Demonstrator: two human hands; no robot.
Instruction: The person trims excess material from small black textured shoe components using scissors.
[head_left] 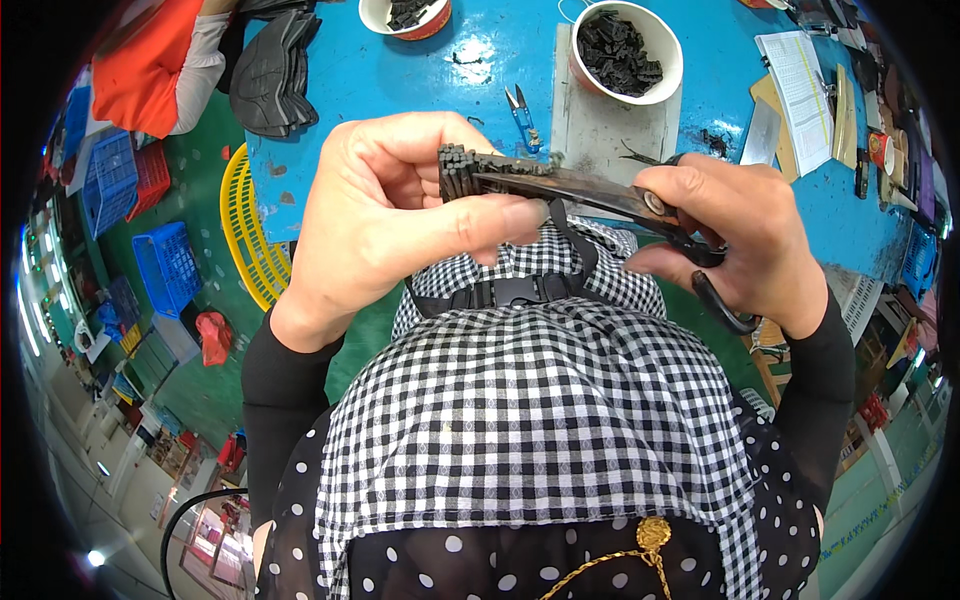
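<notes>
My left hand (365, 215) pinches a bundle of thin black strips (459, 176) between thumb and fingers, its row of small round ends facing left. Closed around the black handles, my right hand (755, 215) holds a pair of scissors (600, 193). Their worn metal blades lie along the strips, with the tips close to the left thumb. Whether the blades touch the strips I cannot tell. Both hands are raised over the near edge of the blue table (385, 75), above a black-and-white checked apron (530, 400).
A white bowl (664, 92) of black scraps stands on a grey board (562, 110); another bowl (425, 28) is farther left. Small thread snips (524, 125) lie between. Black shaped pieces (275, 80) sit at left, papers (798, 95) at right. A yellow basket (240, 225) stands beside the table.
</notes>
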